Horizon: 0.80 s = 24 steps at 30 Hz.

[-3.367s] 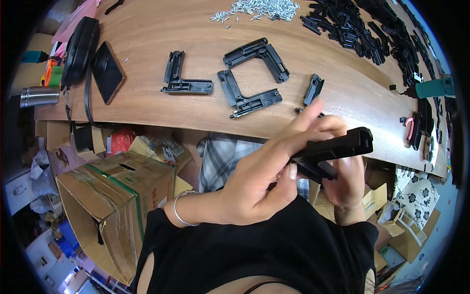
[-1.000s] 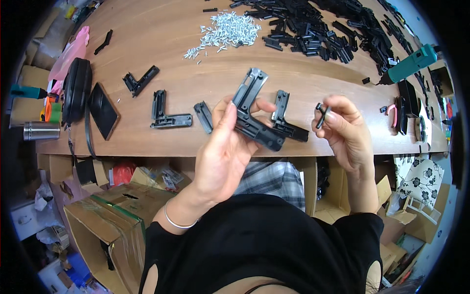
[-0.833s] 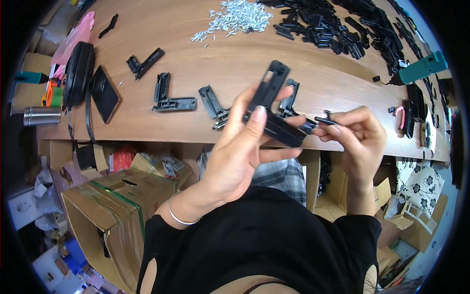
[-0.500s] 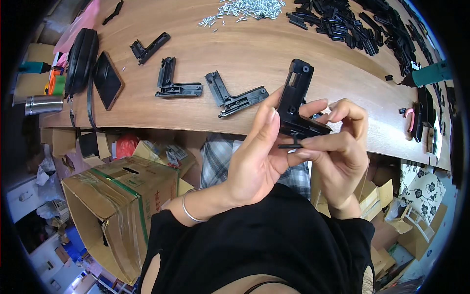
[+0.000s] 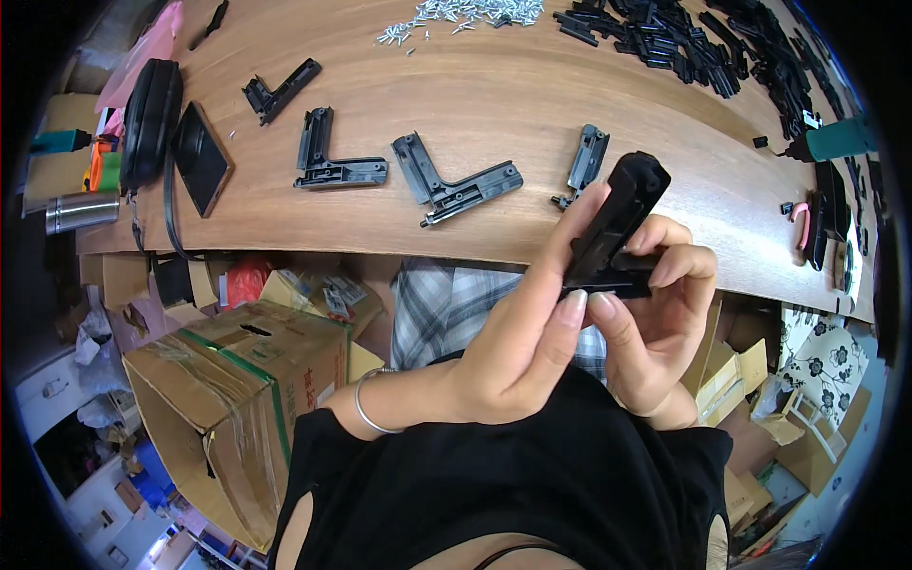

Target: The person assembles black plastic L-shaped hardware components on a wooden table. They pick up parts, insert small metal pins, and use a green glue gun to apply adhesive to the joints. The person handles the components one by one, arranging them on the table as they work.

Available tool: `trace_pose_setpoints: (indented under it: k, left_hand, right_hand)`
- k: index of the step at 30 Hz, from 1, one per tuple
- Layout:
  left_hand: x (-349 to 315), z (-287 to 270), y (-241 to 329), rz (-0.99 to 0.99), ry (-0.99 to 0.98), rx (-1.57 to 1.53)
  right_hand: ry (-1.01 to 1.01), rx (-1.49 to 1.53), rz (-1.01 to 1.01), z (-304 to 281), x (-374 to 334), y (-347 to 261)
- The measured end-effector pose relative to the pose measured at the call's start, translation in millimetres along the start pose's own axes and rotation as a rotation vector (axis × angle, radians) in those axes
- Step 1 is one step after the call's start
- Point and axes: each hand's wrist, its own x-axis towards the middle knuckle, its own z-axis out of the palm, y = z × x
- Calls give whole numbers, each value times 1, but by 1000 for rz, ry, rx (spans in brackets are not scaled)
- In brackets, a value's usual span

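Note:
Close to my body, in front of the table's near edge, both hands hold one black L-shaped plastic housing [image 5: 622, 214]. My left hand [image 5: 532, 332] grips it from the left, fingers behind it and thumb at its lower corner. From the right, my right hand [image 5: 660, 318] pinches its lower arm, the thumb tip close to the left thumb. Any small part between the thumbs is hidden. Just beyond, another L-shaped half shell [image 5: 587, 157] lies partly covered by the held housing. Left of it are more open half shells [image 5: 461, 190], [image 5: 332, 166] and a smaller one [image 5: 280, 92].
Silver screws [image 5: 465, 14] lie heaped at the back, with a pile of black parts [image 5: 665, 43] to their right. A teal screwdriver [image 5: 836, 141] and pink-handled pliers [image 5: 800, 217] are at right. A phone [image 5: 201, 157] and black case [image 5: 152, 123] sit left; a cardboard box [image 5: 247, 380] stands below.
The held housing has turned and tilted, and sits lower and further right. The small black bar below it is out of sight. Both thumbs have come together at its lower edge.

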Motion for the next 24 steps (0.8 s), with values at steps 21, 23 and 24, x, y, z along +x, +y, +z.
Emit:
trace_pose_setpoints:
  k: [21, 23, 24]
  left_hand:
    - [-9, -3, -8, 153, -240, 269]
    - [-12, -10, 2, 106, -82, 419]
    - [-13, -17, 8, 115, 22, 497]
  right_hand:
    - [-259, 173, 662, -45, 0, -17]
    - [-287, 34, 504, -33, 9, -26]
    - [-368, -68, 412, -32, 19, -27]
